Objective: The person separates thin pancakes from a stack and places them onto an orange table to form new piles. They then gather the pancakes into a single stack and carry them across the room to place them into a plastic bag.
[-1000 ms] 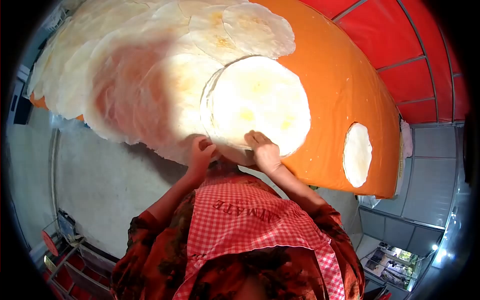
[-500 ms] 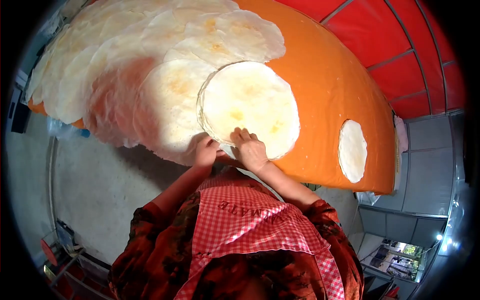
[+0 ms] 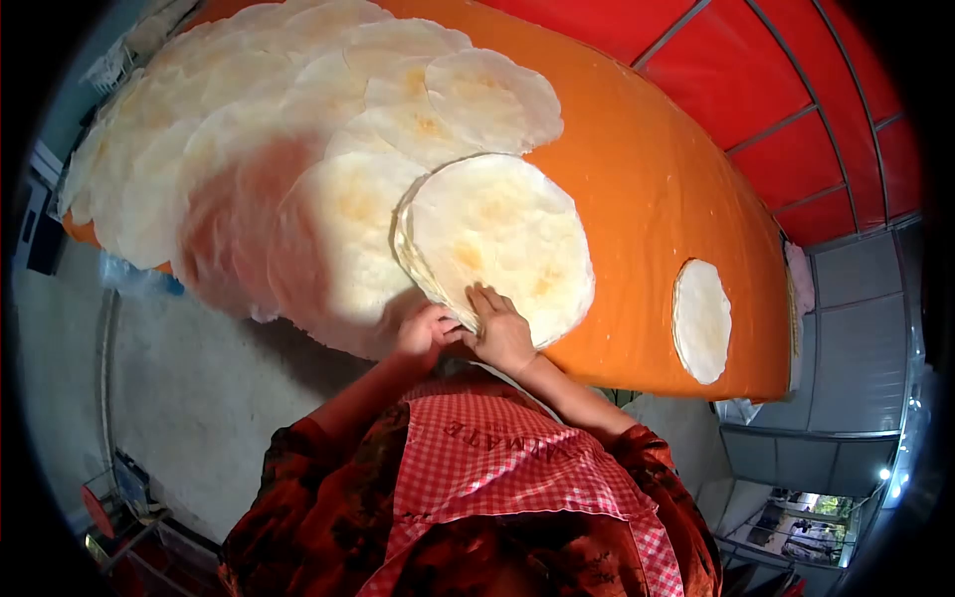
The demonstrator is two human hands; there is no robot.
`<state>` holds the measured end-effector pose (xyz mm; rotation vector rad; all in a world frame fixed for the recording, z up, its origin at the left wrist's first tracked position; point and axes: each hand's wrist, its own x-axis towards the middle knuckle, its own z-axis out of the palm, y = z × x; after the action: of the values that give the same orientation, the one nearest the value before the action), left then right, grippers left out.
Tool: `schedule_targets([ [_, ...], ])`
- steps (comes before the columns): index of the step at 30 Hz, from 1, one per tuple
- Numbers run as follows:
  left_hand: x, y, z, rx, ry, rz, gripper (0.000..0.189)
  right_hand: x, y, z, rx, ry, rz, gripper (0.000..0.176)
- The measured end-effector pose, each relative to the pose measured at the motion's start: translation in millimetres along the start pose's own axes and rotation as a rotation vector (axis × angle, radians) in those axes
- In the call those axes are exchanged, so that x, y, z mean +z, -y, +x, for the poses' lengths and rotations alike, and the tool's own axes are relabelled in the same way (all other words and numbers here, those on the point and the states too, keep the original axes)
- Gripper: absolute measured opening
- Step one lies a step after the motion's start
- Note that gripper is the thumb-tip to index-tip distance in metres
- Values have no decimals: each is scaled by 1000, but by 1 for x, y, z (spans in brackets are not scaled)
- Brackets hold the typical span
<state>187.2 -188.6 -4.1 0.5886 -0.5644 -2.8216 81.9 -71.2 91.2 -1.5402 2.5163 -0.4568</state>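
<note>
A stack of thin round flatbreads [image 3: 502,239] lies near the front edge of the orange-covered table, pale with light brown spots. My right hand [image 3: 500,330] rests on the stack's near edge, its fingers spread over the top bread. Beside it on the left, my left hand [image 3: 428,330] is at the stack's lower left rim, fingers bent and closed around the edge of the breads. Many overlapping flatbreads [image 3: 249,99] cover the table left of and beyond the stack, some of them in reddish shade.
The orange cloth [image 3: 647,199] curves away to the right, with a smaller stack of flatbreads [image 3: 702,321] near its right end. Red panels [image 3: 736,90] stand behind. Grey floor [image 3: 199,388] shows at the left below the table edge.
My left hand has moved right, closer to my right hand, and its fingers have closed at the stack's rim. The whole view has shifted slightly, with the table lower in it.
</note>
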Motion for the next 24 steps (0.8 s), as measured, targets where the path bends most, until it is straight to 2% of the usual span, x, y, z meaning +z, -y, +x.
schedule_targets([
  [4, 25, -13, -5, -19, 16, -37, 28, -2, -7, 8, 21, -78, 32, 58],
  [7, 30, -14, -3, -17, 43, -64, 31, -16, -7, 16, 36, -72, 52, 51],
  [10, 40, -29, -16, 21, -3, 64, 20, -15, -17, 25, 21, -70, 63, 43],
  [11, 30, -27, -19, 168, -21, 192, 17, -12, -21, 27, 8, -74, 67, 40],
  [12, 20, -28, -26, 312, -41, 324, 15, -17, -16, 30, 101, 43, 22, 46],
  [13, 11, -30, -33, 454, -62, 459, 12, -14, -19, 30, 91, 64, -5, 46],
  [14, 2, -32, -42, 605, -215, 651, 8, -9, -23, 31, 80, 83, -33, 46],
  [15, 0, -41, -53, 694, -285, 625, 6, -4, -26, 32, 69, 100, -62, 45],
  [16, 1, -55, -70, 722, -412, 732, 6, -2, -28, 32, 47, 71, -30, 45],
  [18, -34, -62, -85, 754, -586, 774, 9, -2, -23, 29, 46, 98, -64, 44],
  [21, -68, -72, -104, 838, -891, 711, 14, 2, -24, 28, 2, 67, -65, 43],
  [24, -84, -74, -116, 707, -1019, 297, 21, 1, -23, 28, 13, 137, -76, 42],
])
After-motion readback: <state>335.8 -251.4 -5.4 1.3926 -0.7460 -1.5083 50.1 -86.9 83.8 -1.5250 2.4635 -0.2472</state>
